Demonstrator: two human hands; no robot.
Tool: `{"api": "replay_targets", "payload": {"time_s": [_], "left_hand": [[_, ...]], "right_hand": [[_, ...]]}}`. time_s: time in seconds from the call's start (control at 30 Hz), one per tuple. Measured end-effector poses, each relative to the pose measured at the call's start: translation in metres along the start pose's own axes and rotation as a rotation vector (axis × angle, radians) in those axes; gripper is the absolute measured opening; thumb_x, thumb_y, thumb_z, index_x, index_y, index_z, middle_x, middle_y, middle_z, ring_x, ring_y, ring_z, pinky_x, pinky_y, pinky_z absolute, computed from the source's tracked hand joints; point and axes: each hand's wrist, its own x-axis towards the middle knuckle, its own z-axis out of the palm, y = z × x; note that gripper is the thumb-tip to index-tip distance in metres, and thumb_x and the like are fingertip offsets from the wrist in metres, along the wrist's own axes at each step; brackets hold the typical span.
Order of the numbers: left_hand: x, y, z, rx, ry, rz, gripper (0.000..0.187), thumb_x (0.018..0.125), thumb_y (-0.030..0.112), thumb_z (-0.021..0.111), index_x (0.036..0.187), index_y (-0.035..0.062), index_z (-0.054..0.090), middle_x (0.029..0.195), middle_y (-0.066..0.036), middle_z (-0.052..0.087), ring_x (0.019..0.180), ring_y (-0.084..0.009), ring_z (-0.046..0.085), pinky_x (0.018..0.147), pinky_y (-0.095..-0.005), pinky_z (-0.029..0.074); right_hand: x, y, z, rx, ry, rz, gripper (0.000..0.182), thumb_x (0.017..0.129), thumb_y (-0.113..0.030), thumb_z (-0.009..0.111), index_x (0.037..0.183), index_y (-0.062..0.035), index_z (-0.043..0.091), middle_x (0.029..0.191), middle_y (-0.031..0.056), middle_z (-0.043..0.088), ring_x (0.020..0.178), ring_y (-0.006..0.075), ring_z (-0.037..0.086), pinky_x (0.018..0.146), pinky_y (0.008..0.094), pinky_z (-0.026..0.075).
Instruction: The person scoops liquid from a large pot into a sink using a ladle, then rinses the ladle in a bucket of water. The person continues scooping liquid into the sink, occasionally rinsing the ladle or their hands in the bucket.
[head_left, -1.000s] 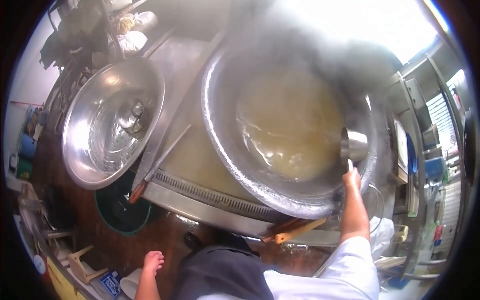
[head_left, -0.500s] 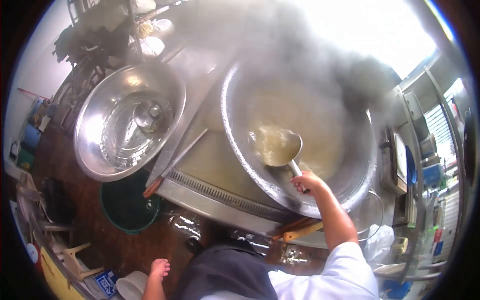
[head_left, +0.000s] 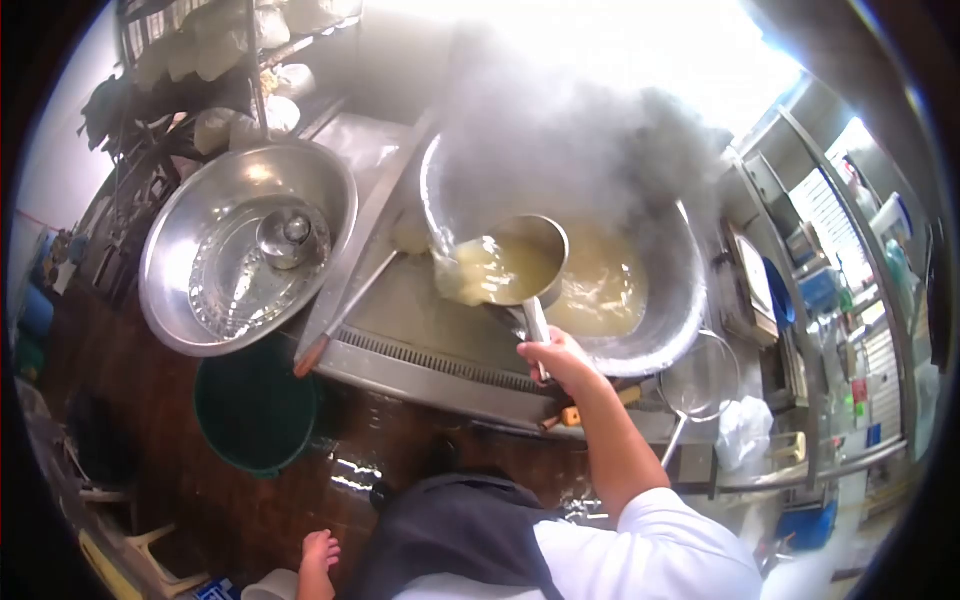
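My right hand [head_left: 562,357] is closed round the handle of a large metal ladle [head_left: 545,232]. The ladle is tilted over the left rim of a big steaming pot [head_left: 686,300], and pale yellowish liquid spills from its left side. More cloudy liquid [head_left: 605,295] swirls inside the pot; steam hides the far part. My left hand [head_left: 320,550] hangs low beside my dark apron, holding nothing, its fingers loosely bent. Left of the pot, a wide metal basin [head_left: 165,290] has clear liquid in it and a round metal bowl-like piece [head_left: 287,238].
A green tub [head_left: 255,410] stands on the wet brown floor below the basin. A wooden-handled tool [head_left: 350,310] lies on the metal cooktop beside a slotted drain [head_left: 430,358]. A round strainer [head_left: 700,375] and white plastic bag [head_left: 745,432] are at right.
My right hand has raised the ladle from the liquid and carried it left to the pot's rim, where it now spills. My left hand stays low. The view has shifted somewhat.
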Motion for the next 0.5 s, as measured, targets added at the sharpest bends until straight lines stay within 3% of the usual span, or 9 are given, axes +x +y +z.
{"api": "replay_targets", "payload": {"time_s": [0.1, 0.17, 0.27, 0.5], "left_hand": [[0.004, -0.007, 0.0, -0.019, 0.001, 0.006, 0.029, 0.086, 0.028, 0.058, 0.109, 0.0109, 0.054, 0.088, -0.008, 0.059, 0.064, -0.0199, 0.056, 0.051, -0.0351, 0.044], [-0.008, -0.007, -0.001, -0.052, 0.017, 0.007, 0.03, 0.086, 0.028, 0.057, 0.11, 0.0105, 0.054, 0.09, -0.008, 0.06, 0.067, -0.0205, 0.057, 0.054, -0.0362, 0.046], [-0.024, -0.004, -0.007, 0.069, 0.035, -0.023, 0.032, 0.087, 0.029, 0.057, 0.112, 0.0098, 0.053, 0.094, -0.008, 0.061, 0.078, -0.0222, 0.059, 0.067, -0.0406, 0.048], [-0.019, -0.009, -0.021, 0.046, 0.066, -0.045, 0.03, 0.087, 0.029, 0.058, 0.11, 0.01, 0.054, 0.093, -0.008, 0.062, 0.077, -0.0213, 0.059, 0.067, -0.0406, 0.048]], "right_hand": [[-0.003, 0.002, 0.01, -0.052, 0.014, -0.03, 0.024, 0.076, -0.013, 0.067, 0.09, -0.0049, 0.049, 0.068, 0.0024, 0.052, 0.047, 0.011, 0.05, 0.042, 0.0258, 0.04], [0.001, 0.012, 0.01, -0.112, 0.032, -0.083, 0.031, 0.075, -0.015, 0.065, 0.097, -0.0015, 0.047, 0.071, 0.0041, 0.052, 0.049, 0.0119, 0.052, 0.044, 0.0272, 0.041], [-0.015, -0.003, 0.026, -0.159, 0.091, -0.087, 0.033, 0.074, -0.012, 0.066, 0.098, 0.0016, 0.047, 0.071, 0.0049, 0.052, 0.046, 0.0127, 0.051, 0.042, 0.0273, 0.041], [-0.028, -0.007, 0.043, -0.334, 0.195, -0.087, 0.038, 0.075, -0.015, 0.065, 0.102, 0.0032, 0.046, 0.066, 0.007, 0.054, 0.046, 0.0145, 0.053, 0.047, 0.0288, 0.046]]}}
